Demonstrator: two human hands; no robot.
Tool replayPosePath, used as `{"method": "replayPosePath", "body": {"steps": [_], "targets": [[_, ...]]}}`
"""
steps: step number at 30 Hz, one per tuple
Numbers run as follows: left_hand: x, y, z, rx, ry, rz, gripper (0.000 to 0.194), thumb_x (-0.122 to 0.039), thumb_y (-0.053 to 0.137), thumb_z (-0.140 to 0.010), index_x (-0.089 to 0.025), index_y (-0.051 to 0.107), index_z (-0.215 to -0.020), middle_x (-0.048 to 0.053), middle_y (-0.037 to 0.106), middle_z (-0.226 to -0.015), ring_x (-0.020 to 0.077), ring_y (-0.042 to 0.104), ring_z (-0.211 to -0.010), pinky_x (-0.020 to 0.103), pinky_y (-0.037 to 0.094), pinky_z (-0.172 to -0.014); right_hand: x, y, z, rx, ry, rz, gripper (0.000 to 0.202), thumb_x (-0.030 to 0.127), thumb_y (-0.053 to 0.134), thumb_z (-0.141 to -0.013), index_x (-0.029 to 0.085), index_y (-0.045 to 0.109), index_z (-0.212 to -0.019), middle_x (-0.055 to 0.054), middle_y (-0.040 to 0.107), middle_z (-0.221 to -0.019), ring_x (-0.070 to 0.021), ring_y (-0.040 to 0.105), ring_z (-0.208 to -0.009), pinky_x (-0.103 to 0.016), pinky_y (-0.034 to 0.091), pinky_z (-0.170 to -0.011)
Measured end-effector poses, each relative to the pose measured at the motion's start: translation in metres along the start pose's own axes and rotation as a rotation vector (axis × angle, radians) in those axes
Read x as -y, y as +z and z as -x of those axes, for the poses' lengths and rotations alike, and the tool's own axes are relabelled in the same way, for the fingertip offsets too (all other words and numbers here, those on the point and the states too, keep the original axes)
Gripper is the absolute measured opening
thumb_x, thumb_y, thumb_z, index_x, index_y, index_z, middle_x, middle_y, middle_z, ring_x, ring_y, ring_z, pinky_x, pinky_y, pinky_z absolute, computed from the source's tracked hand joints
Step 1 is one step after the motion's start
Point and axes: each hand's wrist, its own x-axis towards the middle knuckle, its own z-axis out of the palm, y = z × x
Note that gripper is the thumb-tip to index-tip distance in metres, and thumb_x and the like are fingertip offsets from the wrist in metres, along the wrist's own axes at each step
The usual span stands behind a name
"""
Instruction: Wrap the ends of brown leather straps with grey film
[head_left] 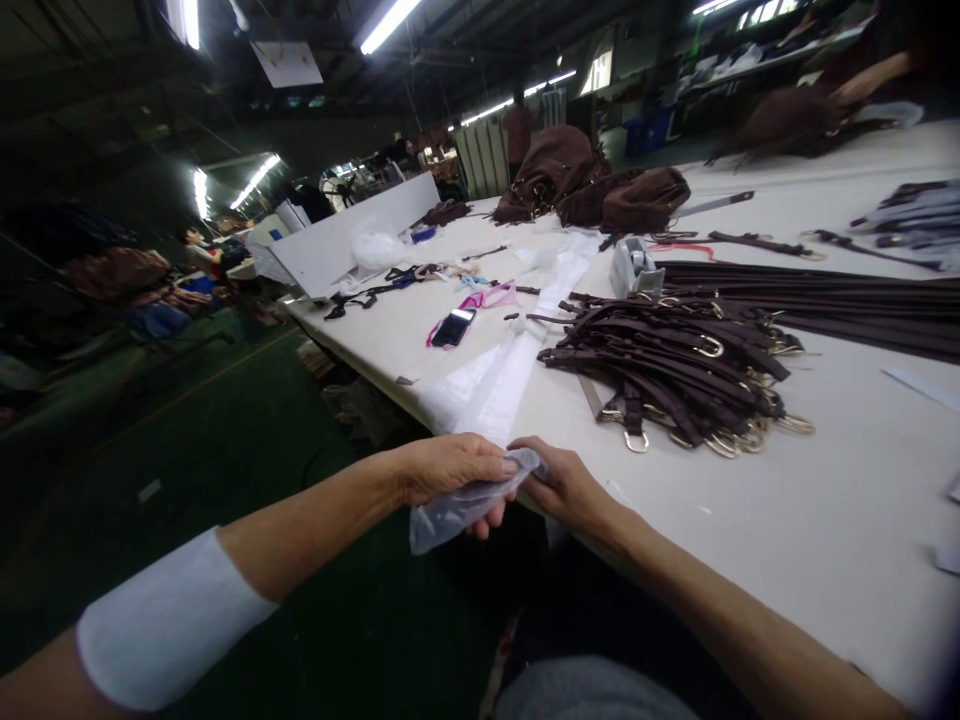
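Note:
A small clear plastic bag [442, 522] is held between my two hands at the near edge of the table. My left hand [450, 470] pinches it with the thumb on top, and the bag's lower end hangs down to the left. The fingers of my right hand [562, 485] are closed on the bag's other end; their tips are partly hidden. Just beyond my hands lies a long strip of white plastic sheets [499, 385]. To the right of it is a pile of dark brown straps [667, 370] with gold-coloured metal rings.
Long brown strips [825, 305] lie behind the pile, beside a grey tape dispenser [636, 268]. A phone [453, 327] rests farther left. Brown bags [555, 175] stand at the back of the white table [847, 490]. Another person's arm [874, 80] reaches in at the upper right.

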Motion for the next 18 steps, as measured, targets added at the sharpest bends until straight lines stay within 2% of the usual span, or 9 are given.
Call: {"method": "replayPosePath", "body": {"steps": [2,4,7,10,12,15,18], "targets": [[0.006,0.002,-0.003,-0.033,-0.025,0.000,0.037,-0.049,0.060,-0.076,-0.013,0.058,-0.076,0.001,0.062,-0.053,0.0106,0.054,-0.039,0.019,0.041,-0.040,0.002,0.002,0.001,0.015,0.006,0.016,0.027,0.014,0.043,-0.083,0.015,0.050,-0.109,-0.005,0.065,-0.081,-0.0147,0.059,-0.065,-0.024,0.045,-0.060],[0.013,0.004,-0.007,-0.051,-0.051,0.003,0.038,-0.050,0.059,-0.076,-0.013,0.058,-0.074,0.000,0.060,-0.051,0.0106,0.053,-0.037,0.019,0.041,-0.038,0.005,0.004,0.001,0.057,-0.027,0.026,0.025,0.014,0.045,-0.080,0.015,0.053,-0.104,-0.007,0.065,-0.083,-0.0168,0.060,-0.066,-0.026,0.046,-0.061],[0.022,0.006,-0.013,-0.113,0.004,0.025,0.037,-0.050,0.059,-0.076,-0.014,0.057,-0.070,-0.004,0.053,-0.044,0.0065,0.043,-0.031,0.016,0.033,-0.032,0.008,0.005,0.003,0.102,-0.086,0.001,0.026,0.016,0.049,-0.080,0.016,0.054,-0.106,-0.007,0.064,-0.089,-0.0177,0.061,-0.075,-0.028,0.048,-0.067],[0.032,0.005,-0.017,-0.192,0.078,0.029,0.037,-0.049,0.057,-0.078,-0.014,0.057,-0.067,-0.007,0.045,-0.039,0.0028,0.032,-0.027,0.014,0.022,-0.029,0.003,0.006,0.012,0.030,-0.131,-0.009,0.041,0.018,0.049,-0.084,0.016,0.043,-0.125,-0.010,0.060,-0.098,-0.0173,0.059,-0.083,-0.029,0.049,-0.073],[0.039,0.003,-0.018,-0.215,0.083,0.027,0.037,-0.049,0.057,-0.078,-0.014,0.057,-0.066,-0.007,0.045,-0.038,0.0031,0.033,-0.027,0.015,0.022,-0.030,-0.003,0.008,0.021,-0.023,-0.186,-0.009,0.041,0.019,0.049,-0.087,0.017,0.043,-0.128,-0.010,0.059,-0.101,-0.0170,0.059,-0.086,-0.028,0.050,-0.073],[0.049,0.000,-0.019,-0.161,0.052,0.061,0.040,-0.053,0.055,-0.078,-0.014,0.058,-0.070,-0.004,0.053,-0.043,0.0055,0.041,-0.029,0.015,0.028,-0.030,-0.013,0.015,0.034,-0.102,-0.211,-0.011,0.034,0.015,0.044,-0.090,0.021,0.050,-0.124,-0.009,0.057,-0.102,-0.0165,0.058,-0.088,-0.027,0.050,-0.073],[0.058,0.002,-0.014,-0.079,0.000,0.164,0.044,-0.055,0.057,-0.076,-0.012,0.060,-0.074,0.001,0.059,-0.050,0.0081,0.048,-0.033,0.017,0.035,-0.032,-0.016,0.019,0.038,-0.180,-0.185,-0.017,0.036,0.014,0.042,-0.091,0.022,0.050,-0.125,-0.009,0.057,-0.103,-0.0167,0.058,-0.090,-0.028,0.049,-0.074]]}}
